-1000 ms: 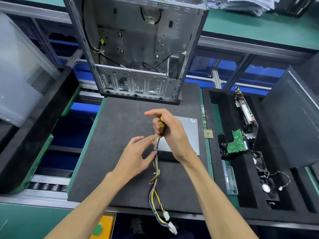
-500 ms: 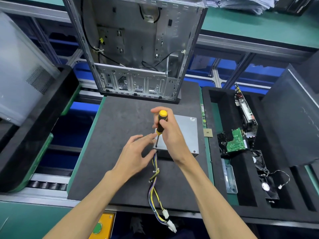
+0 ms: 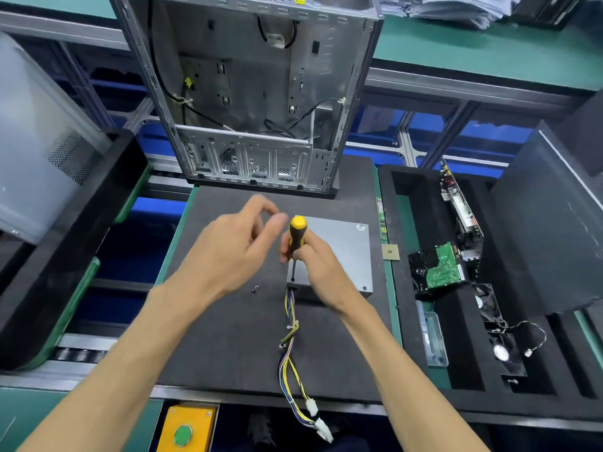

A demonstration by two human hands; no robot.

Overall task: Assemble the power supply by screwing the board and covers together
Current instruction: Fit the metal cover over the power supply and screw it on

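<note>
A grey metal power supply point(image 3: 342, 249) lies flat on the dark mat point(image 3: 228, 337), its bundle of yellow, blue and black cables point(image 3: 290, 350) trailing toward me. My right hand point(image 3: 313, 265) grips a yellow and black screwdriver point(image 3: 296, 236), held upright with its tip on the near left corner of the cover. My left hand point(image 3: 228, 252) hovers blurred to the left of the screwdriver handle, fingers loosely curled and holding nothing. Two small dark screws point(image 3: 255, 289) lie on the mat left of the unit.
An open computer case point(image 3: 254, 93) stands at the back of the mat. A black foam tray point(image 3: 456, 321) on the right holds a green circuit board point(image 3: 443, 267), fans and a clear plastic box point(image 3: 432, 337). A yellow button box point(image 3: 187, 429) sits below the mat.
My left hand has left the screw at the cover's corner and risen up and left. The screwdriver stays upright on that corner in my right hand, which now grips lower on the handle.
</note>
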